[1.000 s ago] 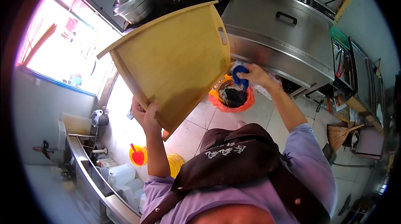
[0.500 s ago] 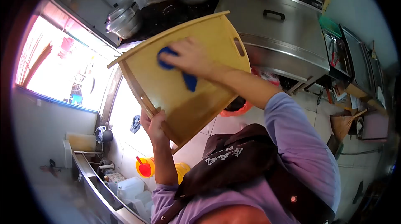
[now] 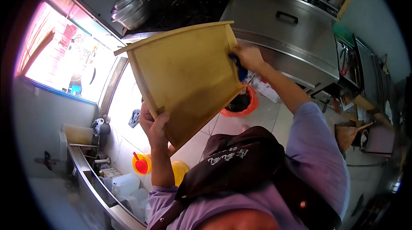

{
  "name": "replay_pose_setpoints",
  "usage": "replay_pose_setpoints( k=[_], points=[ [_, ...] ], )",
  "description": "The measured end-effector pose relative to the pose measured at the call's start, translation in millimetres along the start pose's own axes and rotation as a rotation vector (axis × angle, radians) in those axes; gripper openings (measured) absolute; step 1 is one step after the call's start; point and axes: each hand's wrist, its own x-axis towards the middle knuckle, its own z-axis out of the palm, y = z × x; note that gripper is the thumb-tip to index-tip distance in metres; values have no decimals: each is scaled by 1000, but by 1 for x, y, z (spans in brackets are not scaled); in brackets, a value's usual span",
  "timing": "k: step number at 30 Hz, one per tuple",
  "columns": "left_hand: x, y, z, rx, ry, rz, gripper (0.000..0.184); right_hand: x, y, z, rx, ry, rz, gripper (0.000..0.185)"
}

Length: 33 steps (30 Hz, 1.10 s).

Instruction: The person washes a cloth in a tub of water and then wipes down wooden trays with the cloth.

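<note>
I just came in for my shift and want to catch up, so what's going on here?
A person holds up a wooden tray by its near side with the left hand. The right hand has a blue cloth at the tray's far right edge, apparently wiping it. A red-lined bin stands below.

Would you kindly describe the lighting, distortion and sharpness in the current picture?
Head view: glare washes out the window; a soft shadow darkens the lower part of the tray; straight edges bow, with black rounded corners; the right hand and blue cloth look slightly blurred.

Head-worn camera, facing forward and down
</note>
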Motion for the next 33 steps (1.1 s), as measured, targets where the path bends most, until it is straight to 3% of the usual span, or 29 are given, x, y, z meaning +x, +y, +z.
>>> replay_pose_setpoints(
  k=[2,4,5,7,10,14,17,18,20,22,23,24,27,29,31,33],
  points=[
    [2,-6,-4,35,-3,34,40,-33,2,2,222,-349,54,26],
    [4,-7,-10,71,24,56,39,-50,17,-12,951,-482,508,27],
    [7,-8,-10,85,46,63,39,-59,36,0,1466,-351,773,23],
    [5,-9,-7,81,72,45,39,-67,77,28,938,-457,629,23],
    [14,2,5,59,53,48,40,-51,70,13,543,-127,553,28],
    [13,-8,0,83,-3,50,42,3,17,-40,478,206,368,34],
    [11,-1,8,50,-7,53,41,16,-5,-15,105,280,264,39],
    [10,3,14,26,14,59,40,8,-12,-2,164,368,297,39],
    [11,4,15,-16,15,58,38,-17,-17,15,100,228,271,38],
    [16,-13,-13,92,-24,71,35,-41,-18,22,49,-87,47,43],
    [18,-13,-19,211,-30,160,35,-49,-15,25,122,-286,31,42],
    [16,-4,-15,141,9,81,36,-50,-11,27,182,-489,16,40],
    [17,4,-14,-3,63,-34,37,-28,-2,38,896,18,583,33],
    [18,3,-13,-35,51,-62,37,10,-42,-21,1145,179,429,35],
    [19,0,-6,-45,3,-71,38,39,-110,-96,1068,215,297,38],
    [19,-7,3,-69,-45,-54,38,66,-155,-108,857,387,72,40]
  ],
)
